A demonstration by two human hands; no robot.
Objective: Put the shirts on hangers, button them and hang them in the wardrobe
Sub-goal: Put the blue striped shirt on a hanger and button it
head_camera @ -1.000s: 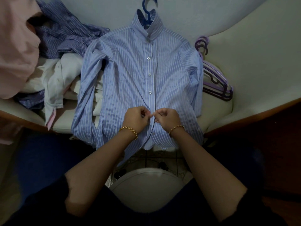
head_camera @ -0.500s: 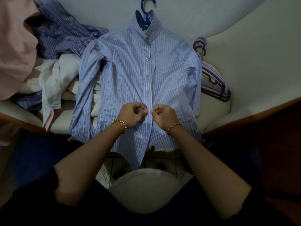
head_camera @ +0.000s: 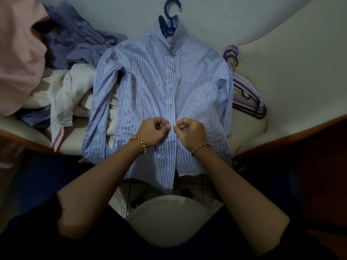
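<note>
The striped blue shirt [head_camera: 150,87] lies flat on the pale cushion [head_camera: 249,136], already on its blue hanger [head_camera: 170,8], which makes the front easy to button. The left hand [head_camera: 154,128] and right hand [head_camera: 189,129] pinch the placket edges with curled fingers, probably working a button midway down. More shirts [head_camera: 75,53] are piled on the left and purple hangers [head_camera: 247,102] wait on the right. No readable labels anywhere.

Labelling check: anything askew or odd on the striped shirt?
Nothing damaged. Below the left hand and right hand, the striped shirt gapes open at the bottom, and its hems sit uneven: the panel on the left hand's side hangs lower.
</note>
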